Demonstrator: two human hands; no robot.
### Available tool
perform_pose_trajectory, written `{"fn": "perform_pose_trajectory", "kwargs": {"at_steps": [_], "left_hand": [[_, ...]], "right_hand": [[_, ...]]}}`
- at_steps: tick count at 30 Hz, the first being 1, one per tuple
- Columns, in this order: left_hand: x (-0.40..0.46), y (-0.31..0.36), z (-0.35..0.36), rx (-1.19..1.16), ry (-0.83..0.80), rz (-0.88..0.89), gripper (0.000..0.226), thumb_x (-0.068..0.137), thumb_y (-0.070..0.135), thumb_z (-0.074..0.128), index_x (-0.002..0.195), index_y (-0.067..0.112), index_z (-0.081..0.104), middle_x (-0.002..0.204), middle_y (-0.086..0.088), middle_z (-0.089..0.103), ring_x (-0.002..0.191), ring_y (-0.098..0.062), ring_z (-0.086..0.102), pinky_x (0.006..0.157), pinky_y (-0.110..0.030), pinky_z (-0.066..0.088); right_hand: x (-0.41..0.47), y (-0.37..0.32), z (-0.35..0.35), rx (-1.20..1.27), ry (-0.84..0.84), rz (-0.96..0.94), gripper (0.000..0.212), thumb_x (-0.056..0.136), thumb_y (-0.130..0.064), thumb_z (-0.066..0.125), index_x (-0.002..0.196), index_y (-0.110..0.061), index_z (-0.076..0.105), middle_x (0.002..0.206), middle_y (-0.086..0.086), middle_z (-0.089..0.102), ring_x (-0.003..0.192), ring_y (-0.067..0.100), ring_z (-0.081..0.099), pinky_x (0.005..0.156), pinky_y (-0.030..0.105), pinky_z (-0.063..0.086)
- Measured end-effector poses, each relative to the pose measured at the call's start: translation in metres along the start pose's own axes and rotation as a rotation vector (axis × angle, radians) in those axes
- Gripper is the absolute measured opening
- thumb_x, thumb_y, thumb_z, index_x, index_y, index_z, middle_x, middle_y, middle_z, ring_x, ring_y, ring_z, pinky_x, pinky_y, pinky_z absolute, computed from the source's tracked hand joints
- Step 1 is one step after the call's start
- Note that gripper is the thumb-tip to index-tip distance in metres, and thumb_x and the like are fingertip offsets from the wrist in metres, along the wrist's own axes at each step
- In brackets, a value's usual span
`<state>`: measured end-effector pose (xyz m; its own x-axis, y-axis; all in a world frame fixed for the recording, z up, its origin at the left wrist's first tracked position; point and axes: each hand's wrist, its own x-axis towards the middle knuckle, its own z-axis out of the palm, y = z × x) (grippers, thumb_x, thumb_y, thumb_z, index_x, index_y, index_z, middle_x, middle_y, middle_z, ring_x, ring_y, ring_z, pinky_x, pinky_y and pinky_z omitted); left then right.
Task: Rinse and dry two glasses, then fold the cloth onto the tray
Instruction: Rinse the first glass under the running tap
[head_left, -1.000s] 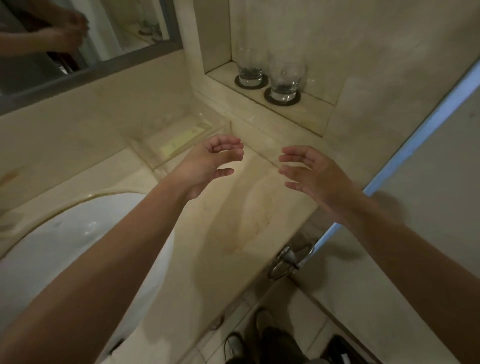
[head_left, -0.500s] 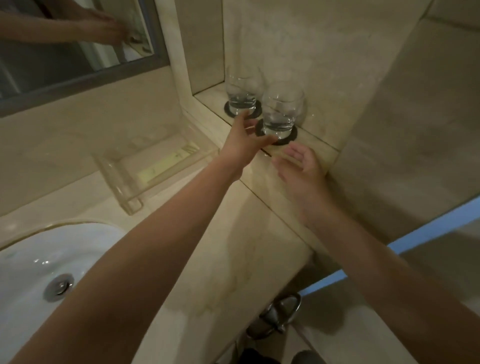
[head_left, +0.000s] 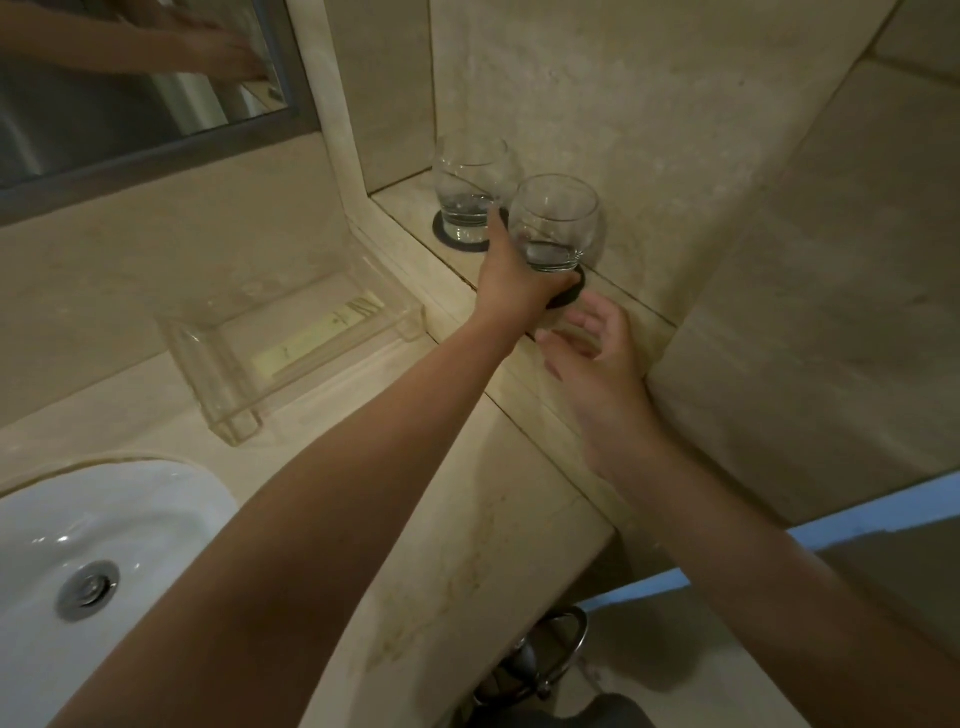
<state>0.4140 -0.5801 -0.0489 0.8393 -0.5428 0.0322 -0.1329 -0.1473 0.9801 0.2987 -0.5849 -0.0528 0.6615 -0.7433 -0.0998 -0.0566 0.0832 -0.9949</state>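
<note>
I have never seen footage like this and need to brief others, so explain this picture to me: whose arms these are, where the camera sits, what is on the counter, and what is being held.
No machine here: a person wears a camera on their head, looking down at their own two arms. The left hand grips the nearer glass, lifted just above its dark coaster. The right hand is open below it, holding nothing. The farther glass stands on its own coaster in the wall niche. On the stone counter sits a clear tray; a white sink is at lower left, and a mirror above reflects the arm.
</note>
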Motion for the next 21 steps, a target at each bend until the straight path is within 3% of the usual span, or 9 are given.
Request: {"fn": "perform_pose_trajectory", "kwargs": {"at_steps": [6, 9, 13, 17, 21], "left_hand": [[-0.012, -0.008, -0.015, -0.080, 0.003, 0.016, 0.078, 0.062, 0.008, 0.081, 0.128, 0.016, 0.040, 0.116, -0.002, 0.063, 0.099, -0.014, 0.065, 0.079, -0.033, 0.058], [-0.026, -0.015, -0.029, -0.077, 0.007, 0.013, 0.077, 0.059, 0.010, 0.083, 0.125, 0.019, 0.044, 0.112, 0.001, 0.065, 0.099, -0.012, 0.065, 0.083, -0.033, 0.057], [-0.048, -0.015, -0.056, -0.056, 0.011, -0.004, 0.072, 0.064, 0.010, 0.083, 0.124, 0.018, 0.045, 0.104, 0.009, 0.062, 0.096, -0.003, 0.062, 0.080, -0.021, 0.054], [-0.070, -0.012, -0.088, -0.032, 0.036, -0.048, 0.068, 0.066, 0.009, 0.082, 0.122, 0.019, 0.045, 0.105, 0.009, 0.056, 0.092, -0.003, 0.060, 0.077, -0.019, 0.054], [-0.094, -0.015, -0.122, -0.048, 0.094, -0.068, 0.062, 0.071, -0.001, 0.077, 0.123, 0.012, 0.044, 0.095, 0.013, 0.054, 0.072, 0.011, 0.061, 0.057, -0.004, 0.045]], "right_hand": [[0.000, 0.003, 0.002, 0.002, -0.024, 0.005, 0.049, 0.085, -0.017, 0.062, 0.124, -0.036, 0.039, 0.106, -0.024, 0.050, 0.102, 0.000, 0.054, 0.095, 0.028, 0.045], [-0.001, 0.001, 0.008, -0.004, -0.053, 0.003, 0.055, 0.086, -0.016, 0.063, 0.131, -0.032, 0.035, 0.103, -0.024, 0.048, 0.102, -0.003, 0.052, 0.088, 0.021, 0.043], [-0.009, 0.004, 0.018, 0.013, -0.100, 0.024, 0.060, 0.086, -0.017, 0.063, 0.136, -0.029, 0.031, 0.117, -0.017, 0.049, 0.114, 0.004, 0.049, 0.090, 0.023, 0.042], [-0.020, 0.005, 0.034, -0.025, -0.200, 0.006, 0.063, 0.083, -0.024, 0.066, 0.136, -0.031, 0.032, 0.128, -0.014, 0.044, 0.115, 0.003, 0.048, 0.093, 0.024, 0.040], [-0.038, 0.004, 0.059, -0.014, -0.373, -0.019, 0.058, 0.084, -0.022, 0.066, 0.134, -0.028, 0.036, 0.120, -0.020, 0.046, 0.110, -0.003, 0.050, 0.094, 0.021, 0.040]]}}
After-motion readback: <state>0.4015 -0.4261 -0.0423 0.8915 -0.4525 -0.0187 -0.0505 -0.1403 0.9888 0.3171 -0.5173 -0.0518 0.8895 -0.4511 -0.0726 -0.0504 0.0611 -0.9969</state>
